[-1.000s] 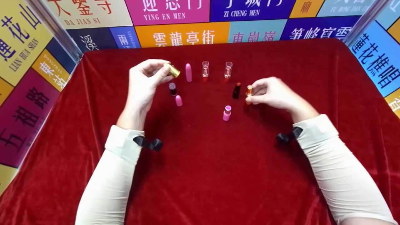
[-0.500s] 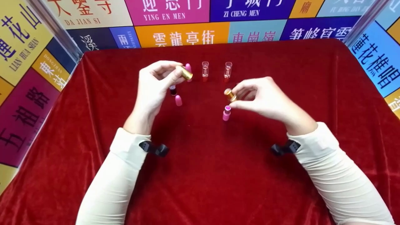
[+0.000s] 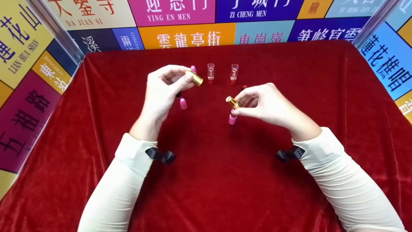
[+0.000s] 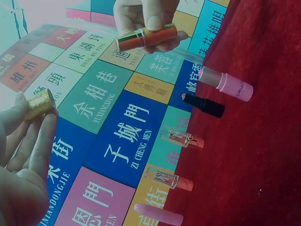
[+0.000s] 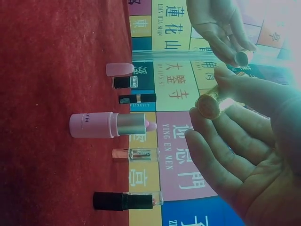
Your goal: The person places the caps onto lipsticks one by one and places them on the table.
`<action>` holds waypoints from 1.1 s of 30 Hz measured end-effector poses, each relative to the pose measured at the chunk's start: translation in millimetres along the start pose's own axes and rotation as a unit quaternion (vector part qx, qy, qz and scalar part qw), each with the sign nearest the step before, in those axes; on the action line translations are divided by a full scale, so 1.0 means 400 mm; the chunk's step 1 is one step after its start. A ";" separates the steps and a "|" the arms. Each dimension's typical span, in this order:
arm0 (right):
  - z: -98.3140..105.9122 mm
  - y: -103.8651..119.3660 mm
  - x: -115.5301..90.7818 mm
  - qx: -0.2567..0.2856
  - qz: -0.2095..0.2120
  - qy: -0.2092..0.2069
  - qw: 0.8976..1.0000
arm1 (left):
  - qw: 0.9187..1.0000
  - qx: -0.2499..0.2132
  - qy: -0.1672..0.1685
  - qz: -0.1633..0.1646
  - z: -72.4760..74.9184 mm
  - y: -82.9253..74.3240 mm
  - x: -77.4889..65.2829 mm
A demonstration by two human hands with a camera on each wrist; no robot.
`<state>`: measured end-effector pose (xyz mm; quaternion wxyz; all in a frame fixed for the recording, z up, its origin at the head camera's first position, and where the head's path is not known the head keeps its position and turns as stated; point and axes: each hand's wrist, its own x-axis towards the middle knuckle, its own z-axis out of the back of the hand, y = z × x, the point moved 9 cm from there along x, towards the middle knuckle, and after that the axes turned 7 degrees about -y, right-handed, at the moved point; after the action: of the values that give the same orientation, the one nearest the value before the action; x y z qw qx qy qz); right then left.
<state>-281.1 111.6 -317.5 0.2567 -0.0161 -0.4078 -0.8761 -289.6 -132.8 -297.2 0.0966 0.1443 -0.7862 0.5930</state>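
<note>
My left hand [image 3: 165, 91] pinches a textured gold lipstick cap [image 3: 195, 79] between thumb and fingers, raised above the cloth. Its open end faces the other hand in the left wrist view. With thumb and fingertips, my right hand [image 3: 267, 101] grips a gold lipstick tube [image 4: 146, 37], tilted so its top points toward the left hand. A gap separates cap and tube. Just below the right fingertips in the head view stands an uncapped pink lipstick [image 5: 109, 124]. Behind that hand is a black lipstick [image 4: 204, 105], mostly hidden in the head view.
Two clear-capped lipsticks [image 3: 210, 74] stand toward the back of the red cloth [image 3: 206, 180]. A short pink cap [image 3: 183, 103] stands near the left wrist, and a taller pink piece [image 3: 193, 69] is partly hidden behind the left hand. Printed panels [image 3: 186, 35] enclose the back and sides.
My right hand has lifted the gold lipstick from beside the black one, carried it left and tilted it. My left hand has moved right with the gold cap, bringing the two hands closer.
</note>
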 end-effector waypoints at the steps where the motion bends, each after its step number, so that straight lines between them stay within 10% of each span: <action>1: 0.000 0.000 0.000 0.002 -0.001 -0.001 1.000 | 1.000 0.002 0.000 0.001 -0.002 0.001 -0.002; 33: -0.010 0.019 -0.002 0.036 0.018 -0.023 0.999 | 0.997 0.030 0.072 0.018 -0.111 0.046 -0.064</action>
<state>-276.2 105.0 -315.2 0.2636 -0.0349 -0.4446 -0.8553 -272.6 -82.6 -310.0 0.1376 0.0900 -0.7616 0.6268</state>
